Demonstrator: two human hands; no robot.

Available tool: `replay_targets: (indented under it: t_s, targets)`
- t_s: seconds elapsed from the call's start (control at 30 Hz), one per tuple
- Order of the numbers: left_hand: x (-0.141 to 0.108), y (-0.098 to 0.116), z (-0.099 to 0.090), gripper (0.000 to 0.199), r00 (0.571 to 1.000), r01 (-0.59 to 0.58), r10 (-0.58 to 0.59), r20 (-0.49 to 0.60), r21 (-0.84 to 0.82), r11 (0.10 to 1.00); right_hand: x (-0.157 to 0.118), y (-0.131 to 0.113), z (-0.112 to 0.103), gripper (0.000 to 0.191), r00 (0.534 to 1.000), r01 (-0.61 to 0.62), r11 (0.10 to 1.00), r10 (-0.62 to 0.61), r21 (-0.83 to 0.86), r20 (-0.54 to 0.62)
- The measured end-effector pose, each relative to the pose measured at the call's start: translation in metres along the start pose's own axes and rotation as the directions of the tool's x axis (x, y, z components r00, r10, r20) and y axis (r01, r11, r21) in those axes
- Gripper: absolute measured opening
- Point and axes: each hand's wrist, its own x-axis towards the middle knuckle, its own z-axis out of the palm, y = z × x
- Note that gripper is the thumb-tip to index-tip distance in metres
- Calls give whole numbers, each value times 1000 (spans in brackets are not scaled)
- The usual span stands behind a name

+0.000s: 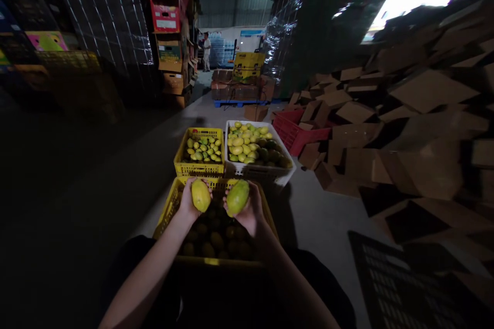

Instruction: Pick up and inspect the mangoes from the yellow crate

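Note:
In my left hand (190,199) rests a plump, oval yellow fruit (201,195), with the fingers curled around its far side. My right hand (252,208) grips a similar oval fruit (237,197), greener with some yellow. I cannot tell the exact kind of either fruit. Both hands are above a yellow plastic crate (165,218), whose shaded inside holds several more fruits (217,240). Beyond it, a smaller-looking yellow crate (198,168) contains yellow and green fruits (203,149). Beside that stands a white crate (259,170) heaped with mostly yellow fruits (243,144).
Flattened and open cardboard boxes (420,154) form a large pile on the right, with a red crate (291,131) at its edge. Stacked cartons (170,51) rise at the back left. A blue pallet (243,103) carries boxes, and a person (207,51) stands farther back.

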Motion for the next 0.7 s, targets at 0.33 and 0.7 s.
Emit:
replay_targets:
  t_s: [0.33,0.7]
  targets:
    - [6,2,-7,17,981,19,-35,-190,-87,996,3,0,7,36,995,63,998,-65,-27,-78]
    - [3,-10,4,14,994,-104,108,29,-104,989,3,20,18,25,939,330,900,-343,-285,4]
